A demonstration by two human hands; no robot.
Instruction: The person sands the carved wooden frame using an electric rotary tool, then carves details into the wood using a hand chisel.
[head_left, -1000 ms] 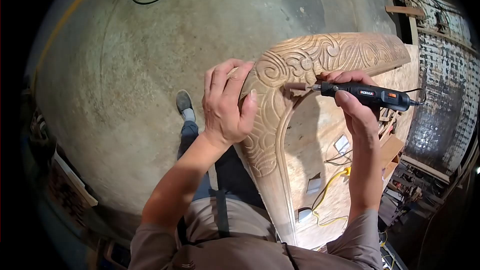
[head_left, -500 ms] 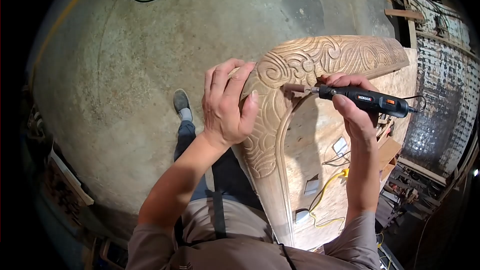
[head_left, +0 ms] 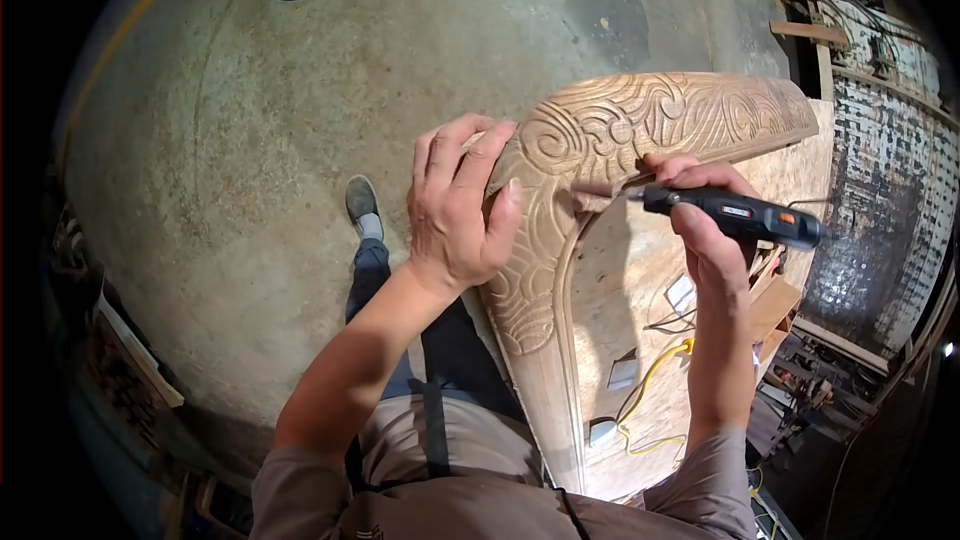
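Left hand: half open, fingers spread, resting on carved wood. Right hand: closed around rotary tool, blurred bit pointing to nine o'clock.

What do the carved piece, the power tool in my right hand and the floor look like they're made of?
Carved piece: wood, by its tan colour and pale grain; seemingly unvarnished.
Power tool: mainly black plastic, probably, judging by its smooth, slightly shiny body.
Floor: likely bare concrete, given its mottled grey, stained surface.
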